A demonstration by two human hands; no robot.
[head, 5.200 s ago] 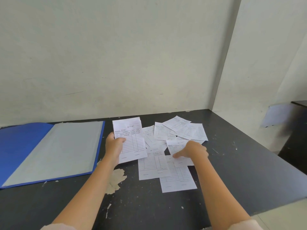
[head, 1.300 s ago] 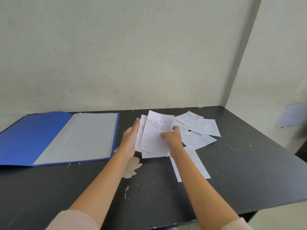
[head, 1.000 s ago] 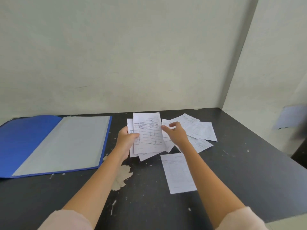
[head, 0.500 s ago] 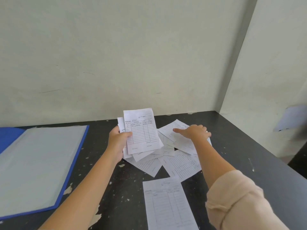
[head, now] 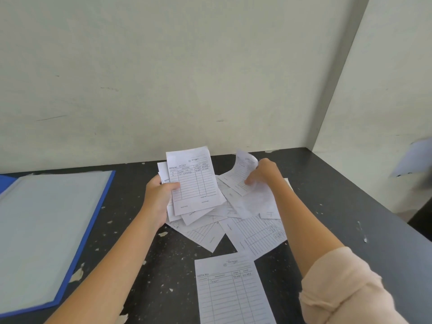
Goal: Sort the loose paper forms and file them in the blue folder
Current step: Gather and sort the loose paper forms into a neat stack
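My left hand (head: 159,197) grips a small stack of white printed forms (head: 194,181), held upright above the black table, thumb across the front sheet. To the right, my right hand (head: 264,171) pinches one form (head: 240,171) and lifts its curling edge off the loose pile (head: 247,220). Several more forms lie scattered flat under and in front of both hands. One single form (head: 231,291) lies alone nearest me. The blue folder (head: 53,230) lies open at the left, its grey inner pocket facing up.
The black table (head: 339,206) has chipped paint flecks and meets a pale wall behind. A side wall closes the right. The table's right edge drops off at the far right, where a blurred pale sheet (head: 413,160) shows.
My right hand, flat on the far forms half a second ago, has now pinched one form and raised it. The left hand keeps its stack. The view has leaned closer.
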